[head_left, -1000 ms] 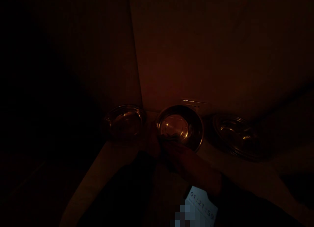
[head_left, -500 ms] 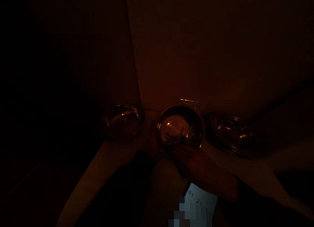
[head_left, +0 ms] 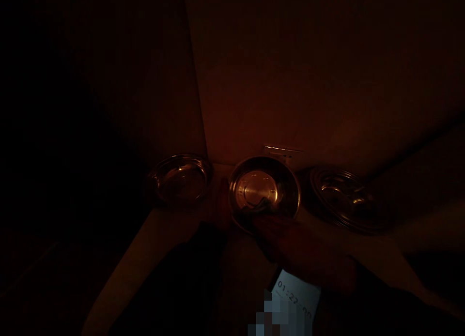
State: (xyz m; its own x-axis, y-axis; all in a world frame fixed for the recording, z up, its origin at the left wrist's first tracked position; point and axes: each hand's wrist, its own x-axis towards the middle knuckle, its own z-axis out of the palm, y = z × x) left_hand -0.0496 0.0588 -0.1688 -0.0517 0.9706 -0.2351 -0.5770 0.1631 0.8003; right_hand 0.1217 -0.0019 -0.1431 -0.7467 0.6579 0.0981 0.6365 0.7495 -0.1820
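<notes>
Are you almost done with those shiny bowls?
Hard to tell in this dark. Done: nothing clearly, though the left bowl and right bowl sit untouched. In hand: the middle bowl, left hand at its rim, right hand on something crumpled inside. Left: perhaps the two other bowls.

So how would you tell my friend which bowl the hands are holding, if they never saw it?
Find the pale table by the wall. Three shiny metal bowls sit in a row there. Pick the middle bowl: it's the only one with hands on it, the left hand at its side and the right hand at its front edge.
</notes>
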